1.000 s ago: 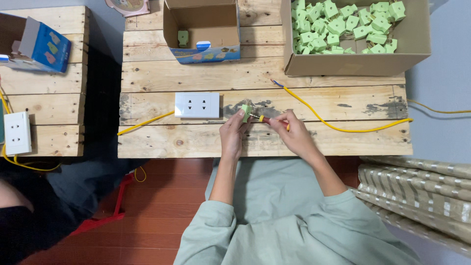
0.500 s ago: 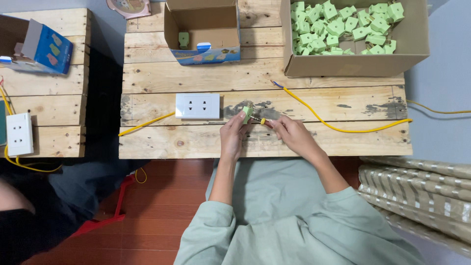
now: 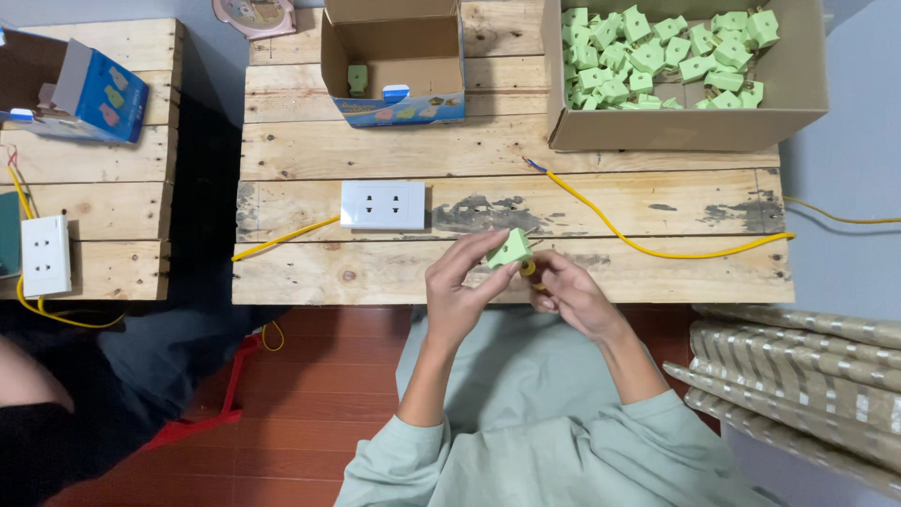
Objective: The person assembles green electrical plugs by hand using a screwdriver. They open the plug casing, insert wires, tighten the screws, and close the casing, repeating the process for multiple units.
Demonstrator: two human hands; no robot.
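Pinching the green plug (image 3: pixel 510 250) in its fingertips at centre frame over the desk (image 3: pixel 394 272), the left hand (image 3: pixel 462 291) holds it just left of the right hand (image 3: pixel 568 293), whose fingers curl around a small yellow-handled tool (image 3: pixel 530 269) touching it.

Little pale green plug adapter (image 3: pixel 510 250) is sitting tilted, pinched up off the tabletop (image 3: pixel 375 272), a small yellow tool (image 3: pixel 531 271) touching its underside.
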